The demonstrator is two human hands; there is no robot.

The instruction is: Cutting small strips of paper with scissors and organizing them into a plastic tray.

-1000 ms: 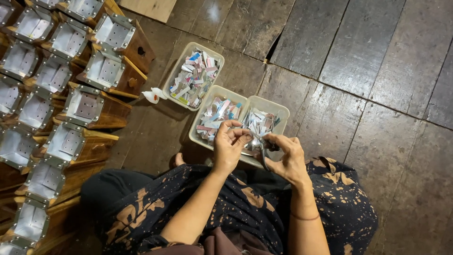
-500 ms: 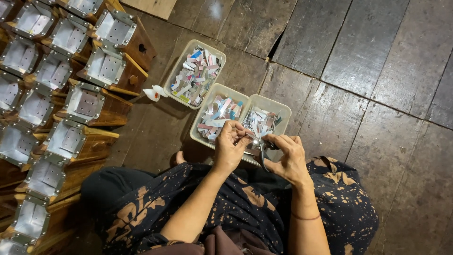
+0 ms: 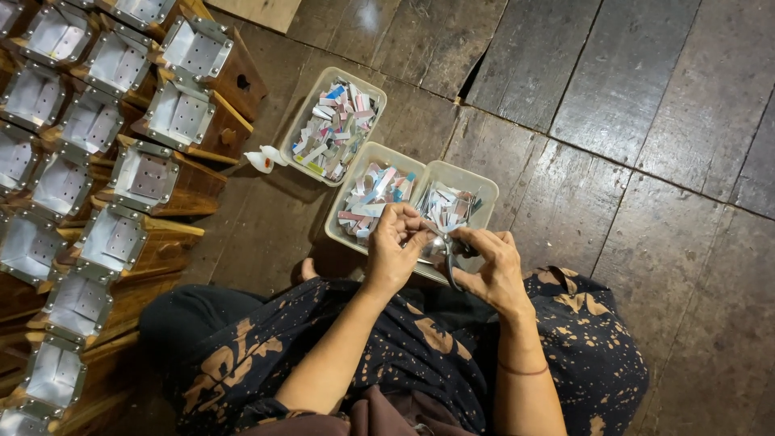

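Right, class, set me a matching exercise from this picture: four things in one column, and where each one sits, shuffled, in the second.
Things:
1. wooden boxes with metal tops
2. lone tray of paper strips
3. small white bottle
4. scissors

Places:
A. in the right hand, over the double tray
B. on the floor between the boxes and the lone tray
C. in rows along the left edge
D. farthest from the person, beyond the double tray

Pairs: 1-C, 2-D, 3-B, 4-A
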